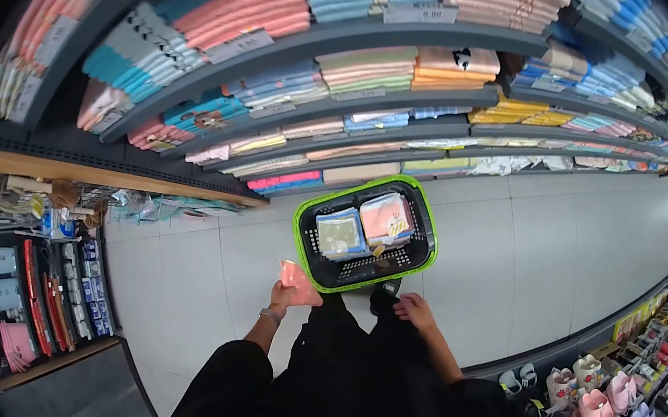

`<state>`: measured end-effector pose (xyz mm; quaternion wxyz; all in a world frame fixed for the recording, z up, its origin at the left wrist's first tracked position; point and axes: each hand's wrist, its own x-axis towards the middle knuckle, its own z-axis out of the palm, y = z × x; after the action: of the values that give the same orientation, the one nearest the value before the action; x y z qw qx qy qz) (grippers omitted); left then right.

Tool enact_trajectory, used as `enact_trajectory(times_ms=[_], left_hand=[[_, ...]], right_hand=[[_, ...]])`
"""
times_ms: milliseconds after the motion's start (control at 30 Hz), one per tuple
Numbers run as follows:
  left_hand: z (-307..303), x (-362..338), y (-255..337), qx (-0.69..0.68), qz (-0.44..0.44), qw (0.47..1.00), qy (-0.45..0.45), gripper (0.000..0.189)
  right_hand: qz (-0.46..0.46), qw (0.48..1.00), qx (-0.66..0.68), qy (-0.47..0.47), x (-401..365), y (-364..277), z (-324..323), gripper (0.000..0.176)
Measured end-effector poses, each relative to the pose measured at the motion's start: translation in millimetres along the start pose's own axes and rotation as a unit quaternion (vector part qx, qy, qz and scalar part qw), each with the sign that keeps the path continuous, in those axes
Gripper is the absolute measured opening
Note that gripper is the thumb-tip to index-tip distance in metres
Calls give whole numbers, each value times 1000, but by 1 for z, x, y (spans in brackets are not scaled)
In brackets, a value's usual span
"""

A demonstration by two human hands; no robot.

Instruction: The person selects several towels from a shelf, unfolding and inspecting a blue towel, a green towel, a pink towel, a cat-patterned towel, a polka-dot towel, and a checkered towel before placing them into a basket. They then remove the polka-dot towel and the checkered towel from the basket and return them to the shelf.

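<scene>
A folded pink cloth (301,284) is held in my left hand (281,295), just beyond the lower left corner of the basket. The black basket with a bright green rim (435,236) stands on the floor in front of my feet. Inside it lie two stacks of folded cloths, a pale green and blue one (341,233) at left and a pink one (387,217) at right. My right hand (416,311) hangs below the basket's lower right side, fingers loosely curled, and whether anything is in them is too small to tell.
Shelves (448,96) of folded towels in many colours curve across the top. A rack of packaged goods (56,295) stands at left. Slippers (594,411) and small packets fill a low display at lower right. Grey tiled floor (543,234) lies between them.
</scene>
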<state>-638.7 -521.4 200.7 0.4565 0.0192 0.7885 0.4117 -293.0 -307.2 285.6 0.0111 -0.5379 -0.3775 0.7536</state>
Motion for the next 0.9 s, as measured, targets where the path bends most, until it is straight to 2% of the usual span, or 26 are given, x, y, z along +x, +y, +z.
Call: enact_trajectory(times_ms=[133, 167, 233, 267, 367, 433, 567, 600, 633, 667, 733, 767, 800, 867, 900], left_hand=[[29, 49, -16, 17, -27, 999, -15, 29], [42, 64, -18, 14, -32, 999, -15, 29], [71, 89, -2, -74, -44, 994, -62, 34], [88, 105, 4, -75, -19, 995, -69, 35], [123, 157, 4, -140, -6, 984, -114, 37], [140, 173, 21, -185, -40, 973, -129, 35], [153, 235, -22, -176, -76, 978, -81, 34], [148, 255, -47, -16, -40, 998, -50, 34], [146, 271, -68, 143, -1, 990, -20, 34], [145, 280, -81, 141, -7, 990, -24, 34], [136, 289, -95, 216, 76, 973, 39, 33], [135, 287, -99, 157, 110, 979, 65, 33], [131, 288, -98, 154, 79, 983, 66, 33], [119, 283, -94, 218, 105, 967, 85, 33], [110, 271, -82, 238, 170, 954, 71, 36]], right_hand=[[30, 997, -18, 63, -8, 40, -55, 29], [43, 994, 15, 100, -13, 41, -65, 29], [66, 984, 68, 153, -14, 54, -78, 29], [75, 979, 86, 169, -9, 64, -84, 29], [72, 976, 103, 180, -2, 86, -86, 29], [70, 973, 130, 177, 4, 103, -82, 28], [88, 972, 126, 179, 17, 134, -73, 31], [96, 970, 125, 185, 19, 144, -71, 31], [90, 970, 125, 188, 21, 152, -70, 32], [83, 971, 124, 189, 21, 158, -68, 32], [85, 970, 117, 194, 21, 165, -66, 32], [84, 971, 114, 194, 17, 165, -62, 32], [85, 971, 114, 193, 15, 163, -57, 32], [97, 969, 103, 204, 13, 152, -49, 32], [102, 969, 103, 201, 11, 148, -45, 32]])
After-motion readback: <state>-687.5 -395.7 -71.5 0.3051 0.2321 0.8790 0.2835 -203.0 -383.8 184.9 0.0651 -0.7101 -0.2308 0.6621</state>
